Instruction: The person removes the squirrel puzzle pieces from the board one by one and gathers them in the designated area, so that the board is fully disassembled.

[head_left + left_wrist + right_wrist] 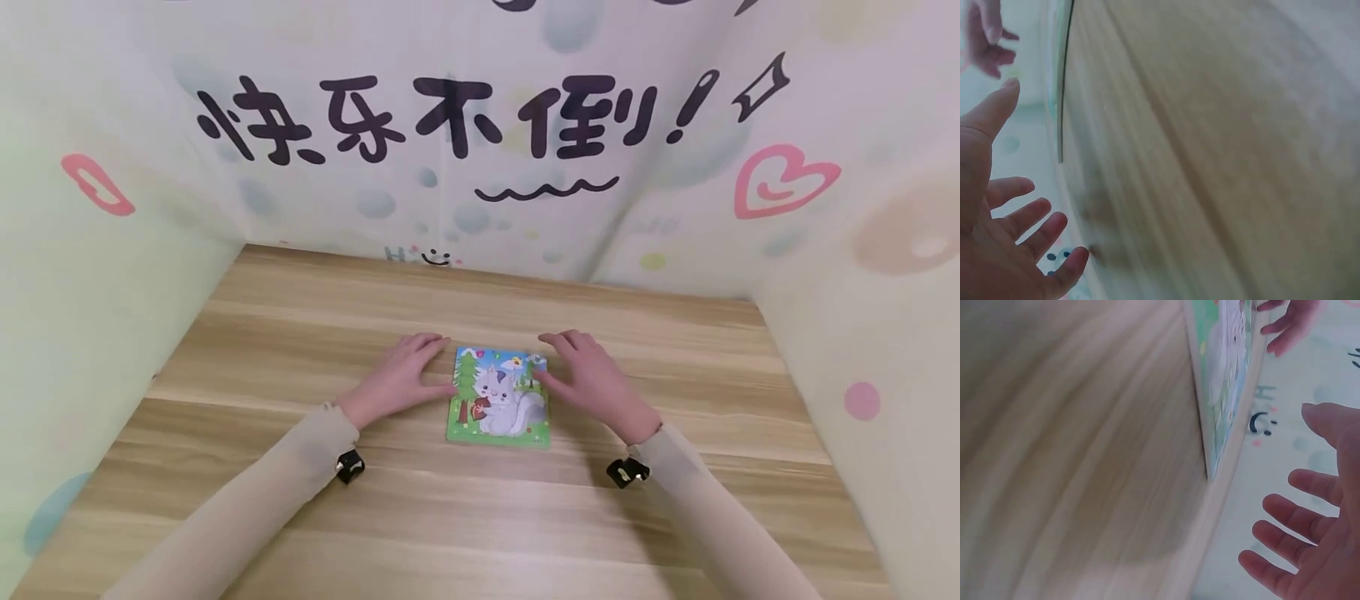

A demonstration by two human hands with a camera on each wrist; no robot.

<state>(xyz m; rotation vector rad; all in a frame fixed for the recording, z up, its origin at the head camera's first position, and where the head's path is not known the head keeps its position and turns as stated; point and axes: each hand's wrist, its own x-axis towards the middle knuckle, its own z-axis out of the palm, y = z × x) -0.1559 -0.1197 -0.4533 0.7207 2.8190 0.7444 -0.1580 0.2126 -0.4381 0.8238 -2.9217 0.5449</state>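
A thin square picture board (501,404) lies flat on the wooden table, printed with a grey squirrel, a red-brown nut and green trees. My left hand (397,379) is at its left side, fingers spread, with the thumb tip near the edge. On the other side, my right hand (596,383) is likewise spread, its thumb overlapping the board's right edge in the head view. Neither hand grips anything. In the right wrist view the board (1219,381) stays apart from the right fingers. The left wrist view shows only the board's thin edge (1063,94).
The wood-grain table (480,525) meets a printed backdrop (450,200) behind the board, with black lettering and a pink heart. Pale side walls (97,308) stand at left and right. A black device (350,467) sits at the left wrist, another black device (628,472) at the right.
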